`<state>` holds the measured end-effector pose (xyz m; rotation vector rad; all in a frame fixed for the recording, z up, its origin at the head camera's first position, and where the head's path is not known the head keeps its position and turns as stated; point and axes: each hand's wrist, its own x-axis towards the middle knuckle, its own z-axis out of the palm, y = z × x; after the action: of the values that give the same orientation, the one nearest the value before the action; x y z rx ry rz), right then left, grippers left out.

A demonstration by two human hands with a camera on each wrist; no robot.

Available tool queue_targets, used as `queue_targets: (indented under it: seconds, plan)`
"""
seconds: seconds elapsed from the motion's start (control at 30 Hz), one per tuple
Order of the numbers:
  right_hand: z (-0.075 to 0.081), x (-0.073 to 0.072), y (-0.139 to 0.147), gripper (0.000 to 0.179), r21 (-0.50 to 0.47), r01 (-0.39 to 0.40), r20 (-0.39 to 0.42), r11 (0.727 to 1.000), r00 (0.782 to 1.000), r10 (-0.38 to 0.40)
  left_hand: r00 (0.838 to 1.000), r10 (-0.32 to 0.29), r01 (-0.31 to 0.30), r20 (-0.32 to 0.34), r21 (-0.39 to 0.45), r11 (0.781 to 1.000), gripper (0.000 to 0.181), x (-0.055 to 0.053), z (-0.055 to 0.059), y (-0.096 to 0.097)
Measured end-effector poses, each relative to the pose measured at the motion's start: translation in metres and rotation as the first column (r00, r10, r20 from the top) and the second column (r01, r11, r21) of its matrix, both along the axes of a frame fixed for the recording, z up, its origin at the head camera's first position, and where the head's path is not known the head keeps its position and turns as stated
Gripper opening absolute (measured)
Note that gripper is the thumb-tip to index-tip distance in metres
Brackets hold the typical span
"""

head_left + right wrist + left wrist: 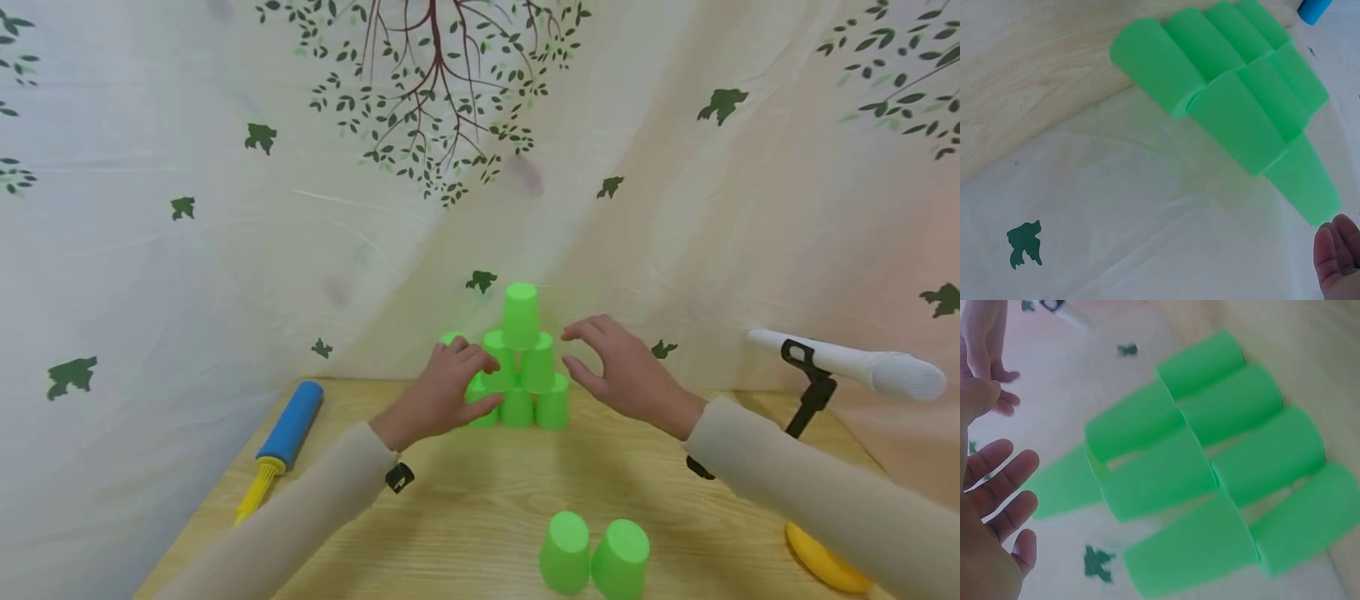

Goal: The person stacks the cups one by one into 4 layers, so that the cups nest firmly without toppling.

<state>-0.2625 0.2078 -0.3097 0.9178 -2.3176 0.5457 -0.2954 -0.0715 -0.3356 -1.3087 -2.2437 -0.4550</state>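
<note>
A pyramid of bright green upside-down cups stands at the table's back: several in the bottom row, three above, and a single top cup (521, 315). My left hand (441, 393) is in front of the pyramid's left side, fingers spread and slightly bent, holding nothing; it hides some cups. To the right of the stack hovers my right hand (626, 371), thumb and fingers apart and bare of any object. In the right wrist view its fingertips (1325, 250) overlap the end of the top cup. Two more green cups, a left one (565, 552) and a right one (621, 560), sit upside down at the front.
A blue pump with a yellow handle (290, 425) lies on the left of the wooden table (450, 517). At the right are a white microphone (862, 362) on a black stand and a yellow object (821, 562) partly under my sleeve. A leaf-printed cloth (375, 250) hangs behind.
</note>
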Motion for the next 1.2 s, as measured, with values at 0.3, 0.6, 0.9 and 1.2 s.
queue_targets:
  seconds: [0.3,0.6,0.9,1.2]
  plan:
    - [-0.017,0.050,0.009,0.030,0.004,-0.069,-0.051,0.998,0.996,0.069,0.993,-0.100,0.104,0.059,-0.058,0.993,0.038,0.037,-0.013,0.019]
    - [-0.050,0.114,0.028,0.034,0.077,0.014,0.110,0.997,0.994,-0.022,0.960,-0.241,0.260,0.144,-0.137,0.956,0.045,0.074,-0.040,0.033]
    - [-0.088,0.131,0.049,0.024,0.053,-0.042,0.356,0.998,0.934,0.021,0.948,-0.253,0.284,0.193,-0.155,0.946,0.043,0.087,-0.065,0.039]
    - [-0.103,0.139,0.051,0.024,0.022,-0.028,0.500,0.999,0.866,0.013,0.949,-0.246,0.274,0.198,-0.128,0.953,0.035,0.095,-0.080,0.042]
